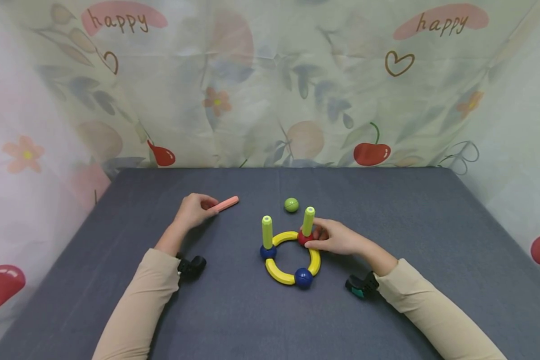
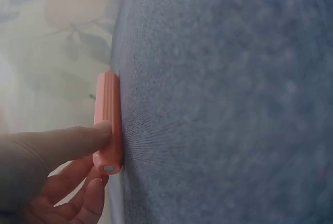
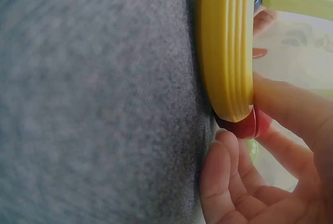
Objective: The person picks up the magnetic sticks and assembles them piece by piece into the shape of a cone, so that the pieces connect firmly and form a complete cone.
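Note:
On the left, my left hand pinches one end of a salmon-pink magnetic rod. In the left wrist view the thumb presses on that rod, which lies along the cloth. My right hand holds the red ball between thumb and fingers. That ball belongs to a ring of curved yellow rods and balls. A dark blue ball sits at the ring's left and another blue ball at its front. Upright yellow-green rods stand on the red ball and the left blue ball.
A loose green ball lies behind the ring. Dark grey cloth covers the table. A printed curtain hangs at the back and sides. Each wrist carries a black camera, the left one and the right one.

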`<state>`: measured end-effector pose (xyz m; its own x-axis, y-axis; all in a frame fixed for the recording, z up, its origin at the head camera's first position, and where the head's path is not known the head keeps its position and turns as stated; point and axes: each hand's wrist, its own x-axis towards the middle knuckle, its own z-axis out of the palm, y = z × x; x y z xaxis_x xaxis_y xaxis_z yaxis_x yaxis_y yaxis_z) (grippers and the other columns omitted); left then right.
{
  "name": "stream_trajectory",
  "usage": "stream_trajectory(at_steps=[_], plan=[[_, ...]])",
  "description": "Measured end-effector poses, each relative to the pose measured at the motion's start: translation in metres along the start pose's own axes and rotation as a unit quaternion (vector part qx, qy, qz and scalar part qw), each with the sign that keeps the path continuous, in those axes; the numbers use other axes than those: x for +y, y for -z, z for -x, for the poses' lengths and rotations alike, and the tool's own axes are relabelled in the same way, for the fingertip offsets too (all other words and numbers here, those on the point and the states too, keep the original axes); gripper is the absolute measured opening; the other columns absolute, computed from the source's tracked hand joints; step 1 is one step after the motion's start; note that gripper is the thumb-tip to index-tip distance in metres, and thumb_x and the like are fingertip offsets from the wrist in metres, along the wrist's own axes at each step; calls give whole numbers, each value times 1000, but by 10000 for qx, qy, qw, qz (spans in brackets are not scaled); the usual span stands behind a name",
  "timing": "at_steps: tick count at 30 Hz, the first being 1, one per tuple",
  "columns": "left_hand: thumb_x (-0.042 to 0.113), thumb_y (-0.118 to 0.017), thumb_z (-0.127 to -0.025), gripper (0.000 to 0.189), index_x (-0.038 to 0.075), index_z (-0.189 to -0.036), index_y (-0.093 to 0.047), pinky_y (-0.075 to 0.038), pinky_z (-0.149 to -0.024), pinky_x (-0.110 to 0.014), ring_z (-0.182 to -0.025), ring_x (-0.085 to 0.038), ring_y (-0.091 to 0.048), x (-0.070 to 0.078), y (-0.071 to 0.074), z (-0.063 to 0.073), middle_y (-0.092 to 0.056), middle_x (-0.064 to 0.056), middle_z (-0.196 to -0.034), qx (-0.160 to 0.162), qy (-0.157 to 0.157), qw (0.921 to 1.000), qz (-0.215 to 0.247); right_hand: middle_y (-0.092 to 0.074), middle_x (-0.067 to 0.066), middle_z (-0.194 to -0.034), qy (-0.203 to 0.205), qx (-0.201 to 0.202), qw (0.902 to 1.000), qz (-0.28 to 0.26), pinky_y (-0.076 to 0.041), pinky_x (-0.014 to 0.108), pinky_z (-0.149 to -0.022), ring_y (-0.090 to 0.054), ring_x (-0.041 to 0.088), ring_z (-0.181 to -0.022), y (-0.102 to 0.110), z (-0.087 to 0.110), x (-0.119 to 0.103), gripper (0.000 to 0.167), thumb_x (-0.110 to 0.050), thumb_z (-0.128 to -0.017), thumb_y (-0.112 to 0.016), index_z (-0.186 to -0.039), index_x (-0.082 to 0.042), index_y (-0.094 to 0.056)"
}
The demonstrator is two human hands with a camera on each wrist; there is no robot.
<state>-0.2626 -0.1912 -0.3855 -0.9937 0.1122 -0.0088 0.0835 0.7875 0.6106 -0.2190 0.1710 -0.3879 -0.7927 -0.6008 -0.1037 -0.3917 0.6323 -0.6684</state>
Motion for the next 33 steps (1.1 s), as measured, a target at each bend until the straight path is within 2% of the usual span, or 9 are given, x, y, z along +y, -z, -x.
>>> stream_trajectory(at_steps=[4, 8, 16, 20, 25, 33], plan=[[12, -64, -87, 28, -1, -112, -65, -45, -70, -30, -85, -25, -58, 0, 0, 0, -66, -19, -102, -71, -53, 9998, -181, -59, 8, -88, -18, 46, 10000, -71, -46, 24, -65, -54, 12, -71, 0, 1, -1, 37, -23, -86, -67, -117, -6, -57], [10, -63, -87, 31, -2, -115, -63, -43, -70, -30, -85, -26, -57, 0, 1, 1, -66, -20, -100, -100, -152, 9997, -148, -61, 10, -92, -55, 66, 9999, -148, -48, 24, -67, -57, 12, -73, 0, 2, -1, 36, -23, -85, -68, -115, -5, -57], [12, -62, -88, 36, -2, -121, -59, -41, -65, -23, -84, -23, -56, -2, 1, 7, -65, -21, -105, -304, -178, 9981, 500, -60, 11, -96, -232, 54, 9993, -271, -47, 25, -63, -57, 12, -70, -1, 2, -3, 33, -22, -85, -69, -109, -5, -55], [13, -60, -90, 38, -2, -125, -56, -41, -67, -23, -88, -23, -56, 0, 2, 12, -63, -21, -109, -485, -191, 9948, 878, -59, 12, -96, -302, 71, 9990, -335, -46, 26, -59, -56, 12, -67, -2, 3, -3, 32, -22, -85, -69, -108, -5, -54], [14, -57, -93, 41, -1, -130, -52, -45, -75, -24, -100, -28, -60, 7, 3, 18, -63, -23, -113, -582, -314, 9897, 1270, -59, 12, -97, -469, 149, 9978, -442, -46, 25, -56, -56, 11, -64, -3, 5, -4, 33, -22, -85, -69, -109, -5, -54], [17, -56, -94, 45, 1, -135, -46, -48, -80, -28, -108, -31, -57, 21, 2, 30, -57, -21, -123, -626, -481, 9828, 1667, -60, 13, -99, -799, 356, 9945, -582, -47, 24, -57, -59, 10, -64, -5, 6, -6, 35, -22, -85, -68, -110, -3, -52]])
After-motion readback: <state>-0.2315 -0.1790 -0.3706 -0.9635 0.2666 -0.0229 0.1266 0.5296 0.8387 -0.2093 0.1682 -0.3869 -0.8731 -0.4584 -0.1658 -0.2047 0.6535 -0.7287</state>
